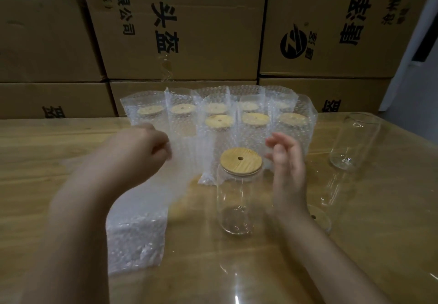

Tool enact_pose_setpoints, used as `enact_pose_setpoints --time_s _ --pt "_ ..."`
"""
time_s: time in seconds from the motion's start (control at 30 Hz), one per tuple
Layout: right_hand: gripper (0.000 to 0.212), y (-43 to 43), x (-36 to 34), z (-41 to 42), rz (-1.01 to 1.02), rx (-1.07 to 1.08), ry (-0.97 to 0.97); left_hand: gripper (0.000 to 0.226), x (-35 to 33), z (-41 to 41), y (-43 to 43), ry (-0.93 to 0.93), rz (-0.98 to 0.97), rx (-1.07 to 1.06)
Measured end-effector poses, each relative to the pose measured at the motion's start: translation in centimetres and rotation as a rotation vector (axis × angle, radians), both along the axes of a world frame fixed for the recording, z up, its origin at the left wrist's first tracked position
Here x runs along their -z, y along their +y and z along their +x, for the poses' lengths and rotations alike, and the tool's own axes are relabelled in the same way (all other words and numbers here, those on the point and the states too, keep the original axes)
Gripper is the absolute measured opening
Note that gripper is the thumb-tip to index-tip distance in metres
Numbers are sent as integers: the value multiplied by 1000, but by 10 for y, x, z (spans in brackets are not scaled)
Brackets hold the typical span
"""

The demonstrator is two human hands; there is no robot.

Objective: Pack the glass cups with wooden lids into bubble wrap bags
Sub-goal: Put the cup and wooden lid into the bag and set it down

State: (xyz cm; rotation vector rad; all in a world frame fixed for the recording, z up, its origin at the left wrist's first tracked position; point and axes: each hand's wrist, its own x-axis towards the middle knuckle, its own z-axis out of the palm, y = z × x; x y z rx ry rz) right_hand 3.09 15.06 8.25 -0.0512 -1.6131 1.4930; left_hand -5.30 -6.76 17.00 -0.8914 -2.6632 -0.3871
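A glass cup (237, 199) stands upright on the worktop (360, 251), its wooden lid (241, 161) on top. The left hand (139, 147) has its grip clamped on a blurred bubble wrap bag (170, 178), held above the stack of bags (136, 239) lying left of the cup. The right hand (286, 163) hovers just right of the lid, its grip apart and its fingers loose, holding nothing. Behind, bagged cups (219, 123) stand in two rows. An empty glass (355, 140) stands far right, and a loose lid (318, 218) lies behind the right wrist. Cardboard boxes (180, 26) are stacked at the back.
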Motion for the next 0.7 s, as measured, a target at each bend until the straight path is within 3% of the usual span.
enact_pose_setpoints --time_s 0.1,0.2,0.27,0.33,0.4,0.53,0.7 --pt "45 1 -42 10 334 -104 49 34 -13 13 -3 -12 222 159" --pt "78 -2 -70 15 691 -254 -185 29 -17 20 -6 -113 406 319" --pt "87 -6 -79 15 721 -351 -332 25 -18 20 -9 -112 515 385" --pt "85 -12 -83 14 629 -487 -418 22 -18 18 -10 -113 630 470" --pt "73 -18 -83 13 501 -621 -469 24 -16 16 -9 -107 753 563" --pt "18 -19 -86 13 504 -720 -488 30 -11 10 -1 -125 874 550" --pt "6 -8 -84 12 574 -565 -574 34 -7 9 0 85 682 304"
